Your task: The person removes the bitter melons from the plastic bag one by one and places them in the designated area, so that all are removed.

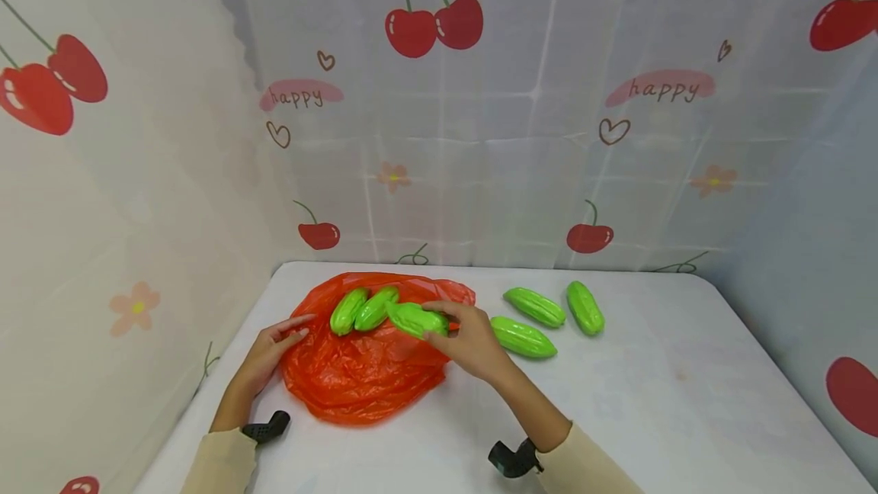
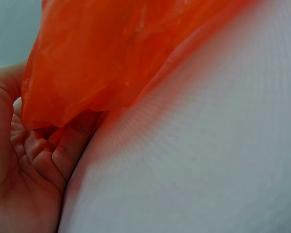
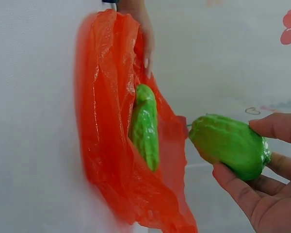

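Note:
My right hand [image 1: 475, 343] holds a glossy green, ridged bitter melon [image 1: 414, 319] by one end, between thumb and fingers. The melon is over the mouth of a red plastic bag [image 1: 363, 383], and in the right wrist view the held melon [image 3: 228, 143] is clear of the bag. Two more bitter melons [image 1: 350, 311] lie side by side in the bag's opening. At the bag's left edge is my left hand [image 1: 264, 357]. In the left wrist view, the bag's rim [image 2: 82, 97] runs between its thumb and curled fingers, which are partly hidden by the film.
Right of the bag, three bitter melons lie on the white table [image 1: 658, 402]: one at the back [image 1: 535, 306], one nearer [image 1: 523, 337], one farther right [image 1: 585, 308]. A cherry-printed curtain [image 1: 480, 136] hangs behind and along the sides.

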Tool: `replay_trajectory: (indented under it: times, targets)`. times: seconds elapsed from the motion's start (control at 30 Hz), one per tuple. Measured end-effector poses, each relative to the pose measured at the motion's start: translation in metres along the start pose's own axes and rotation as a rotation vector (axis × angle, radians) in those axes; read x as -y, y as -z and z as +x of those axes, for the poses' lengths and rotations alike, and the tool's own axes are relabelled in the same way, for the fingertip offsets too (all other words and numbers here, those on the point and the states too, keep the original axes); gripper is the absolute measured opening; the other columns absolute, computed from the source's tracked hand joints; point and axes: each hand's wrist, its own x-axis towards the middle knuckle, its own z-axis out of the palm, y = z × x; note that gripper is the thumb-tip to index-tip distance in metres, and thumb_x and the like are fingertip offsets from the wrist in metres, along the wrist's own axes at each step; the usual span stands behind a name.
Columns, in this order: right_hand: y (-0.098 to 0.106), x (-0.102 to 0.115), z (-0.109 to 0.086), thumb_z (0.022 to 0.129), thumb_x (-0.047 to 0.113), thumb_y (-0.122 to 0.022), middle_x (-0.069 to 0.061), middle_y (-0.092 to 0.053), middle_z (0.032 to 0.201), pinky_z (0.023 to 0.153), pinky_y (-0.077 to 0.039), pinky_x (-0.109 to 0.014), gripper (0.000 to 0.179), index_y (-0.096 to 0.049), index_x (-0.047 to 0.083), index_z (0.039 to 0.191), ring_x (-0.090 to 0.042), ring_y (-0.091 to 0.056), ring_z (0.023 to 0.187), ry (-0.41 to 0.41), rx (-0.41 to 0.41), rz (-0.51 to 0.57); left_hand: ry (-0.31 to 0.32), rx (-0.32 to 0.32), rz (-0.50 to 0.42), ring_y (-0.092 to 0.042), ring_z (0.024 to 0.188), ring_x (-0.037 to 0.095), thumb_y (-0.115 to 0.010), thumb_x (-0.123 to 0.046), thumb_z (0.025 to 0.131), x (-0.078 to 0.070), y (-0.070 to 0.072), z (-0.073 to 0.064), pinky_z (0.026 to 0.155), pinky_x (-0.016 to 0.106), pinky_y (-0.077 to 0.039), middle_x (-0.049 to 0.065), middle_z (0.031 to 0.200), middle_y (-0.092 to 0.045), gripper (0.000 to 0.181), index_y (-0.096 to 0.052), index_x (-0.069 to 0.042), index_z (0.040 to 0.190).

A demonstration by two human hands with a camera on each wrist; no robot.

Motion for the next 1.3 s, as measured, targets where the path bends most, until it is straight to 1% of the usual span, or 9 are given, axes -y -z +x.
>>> replay_trajectory:
  times: [0.13,0.3,0.43,0.63,0.8,1.0,1.17,1.3]
  targets:
    - [0.003,0.002,-0.005,0.09,0.009,-0.076,-0.002,-0.069,0.121,0.078,-0.059,-0.027,0.039,-0.07,0.011,0.128,-0.019,-0.064,0.099,0.001,0.007,0.016,0.0,-0.004,0.0,-0.054,0.118,-0.003,-0.06,-0.031,0.103,0.0,0.0,0.0,0.091,0.024,-0.054,0.016,0.156,-0.041,0.047,-0.056,-0.01,0.145]
    - [0.008,0.001,-0.012,0.09,0.009,-0.076,-0.003,-0.067,0.119,0.077,-0.06,-0.027,0.038,-0.07,0.014,0.127,-0.021,-0.063,0.096,-0.035,0.038,0.086,-0.005,0.003,0.003,-0.054,0.118,-0.004,-0.06,-0.031,0.103,0.001,0.0,0.0,0.091,0.024,-0.054,0.016,0.156,-0.041,0.048,-0.056,-0.01,0.146]
    - [0.013,-0.002,-0.017,0.09,0.011,-0.076,-0.005,-0.066,0.12,0.078,-0.06,-0.028,0.038,-0.071,0.016,0.127,-0.023,-0.064,0.097,-0.061,0.06,0.144,-0.011,0.005,0.005,-0.054,0.118,-0.004,-0.06,-0.032,0.103,0.001,0.0,-0.001,0.091,0.023,-0.054,0.016,0.156,-0.042,0.049,-0.056,-0.009,0.146]
    - [0.023,-0.005,-0.023,0.091,0.013,-0.077,-0.006,-0.066,0.123,0.081,-0.059,-0.028,0.039,-0.07,0.016,0.129,-0.024,-0.064,0.101,-0.084,0.08,0.178,-0.015,0.003,0.012,-0.052,0.119,-0.004,-0.059,-0.031,0.104,0.0,0.001,-0.001,0.092,0.022,-0.053,0.017,0.157,-0.04,0.048,-0.055,-0.009,0.146]
    - [0.033,-0.008,-0.03,0.09,0.011,-0.077,-0.007,-0.066,0.125,0.082,-0.059,-0.027,0.04,-0.069,0.013,0.13,-0.023,-0.064,0.101,-0.075,0.086,0.182,-0.019,0.004,0.017,-0.052,0.118,-0.004,-0.059,-0.03,0.104,-0.002,0.0,-0.001,0.091,0.022,-0.053,0.019,0.157,-0.04,0.048,-0.054,-0.007,0.146]
    - [0.041,-0.016,-0.038,0.09,0.013,-0.078,-0.009,-0.065,0.128,0.082,-0.058,-0.025,0.04,-0.07,0.013,0.129,-0.023,-0.064,0.103,-0.078,0.095,0.157,-0.017,0.004,0.02,-0.051,0.119,-0.002,-0.059,-0.03,0.104,-0.004,-0.001,-0.002,0.091,0.021,-0.053,0.018,0.157,-0.04,0.048,-0.055,-0.008,0.147]
    - [0.047,-0.022,-0.045,0.09,0.014,-0.078,-0.011,-0.064,0.128,0.082,-0.058,-0.026,0.04,-0.07,0.011,0.129,-0.024,-0.063,0.104,-0.058,0.118,0.159,-0.008,0.005,0.011,-0.05,0.12,-0.002,-0.06,-0.03,0.104,-0.004,-0.002,-0.005,0.091,0.021,-0.053,0.017,0.157,-0.04,0.049,-0.054,-0.009,0.147]
    - [0.053,-0.026,-0.05,0.09,0.014,-0.077,-0.009,-0.065,0.127,0.083,-0.059,-0.028,0.04,-0.069,0.013,0.13,-0.024,-0.063,0.104,-0.043,0.135,0.144,-0.017,0.004,0.008,-0.052,0.119,-0.003,-0.06,-0.029,0.104,-0.003,-0.002,-0.003,0.091,0.021,-0.053,0.018,0.157,-0.041,0.048,-0.054,-0.008,0.147]
